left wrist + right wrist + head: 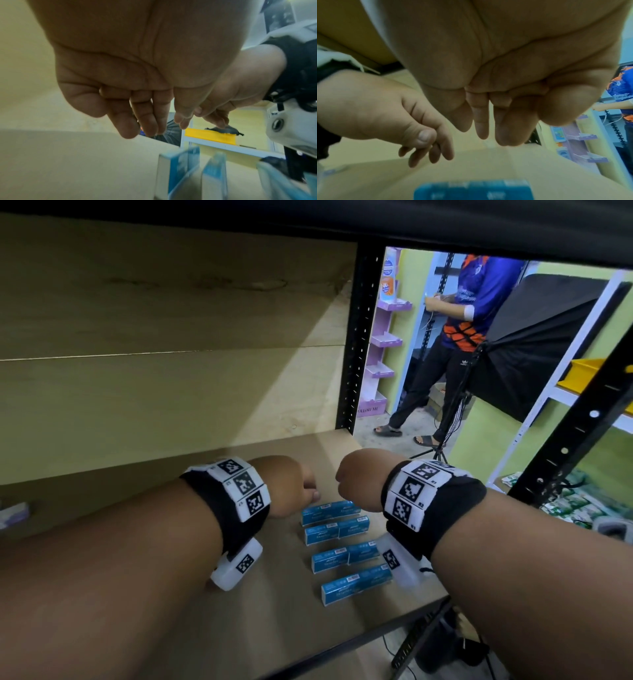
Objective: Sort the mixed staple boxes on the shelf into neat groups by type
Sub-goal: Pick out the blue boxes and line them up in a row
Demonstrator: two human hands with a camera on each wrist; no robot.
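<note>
My left hand [291, 487] and right hand [359, 477] hang side by side over the far end of the shelf [171, 525], both empty; the fingers [147, 121] of the left droop loosely, relaxed, and the right hand's fingers [481, 121] likewise point down with nothing between them. The blue staple boxes [342, 546] lie in four short rows just beneath my wrists, at six o'clock from my knuckles, running toward the shelf's front edge; the nearest row sits at about five o'clock from my left thumb. One pale box [13, 513] lies well apart at nine o'clock, too blurred to read. I judge these boxes small, stiff cardboard, dense for their size and fairly smooth; I would pinch each across its long sides, thumb against fingers, since a top-only touch might let it slide.
</note>
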